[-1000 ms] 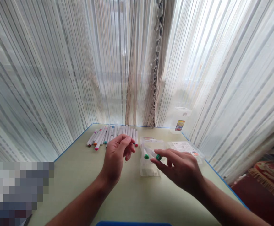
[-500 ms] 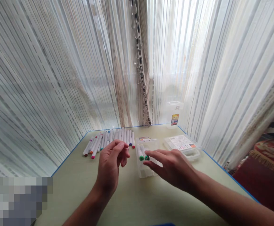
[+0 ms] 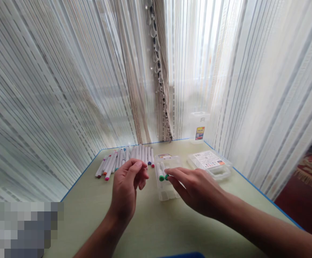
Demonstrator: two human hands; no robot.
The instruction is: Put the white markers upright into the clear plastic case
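My right hand (image 3: 192, 184) has its thumb and index finger closed around the green end of a white marker (image 3: 163, 166). That marker lies in a clear plastic case (image 3: 168, 194). Beside it in the case, to the left, is another white marker with a green end (image 3: 161, 177). My left hand (image 3: 127, 186) hovers left of the case with fingers curled and thumb against the index finger; nothing shows in it. Behind my left hand several white markers with coloured ends (image 3: 110, 166) lie in a row on the table.
Right of the open case lies a clear case part with a handle and printed label (image 3: 209, 160). A clear plastic piece with a yellow label (image 3: 199, 133) stands at the table's back edge. Striped string curtains (image 3: 64, 89) hang behind the blue-edged table (image 3: 145, 233).
My right thumb and index finger have come together on the green end of the right marker. My left hand stays nearly still. The view has shifted slightly.
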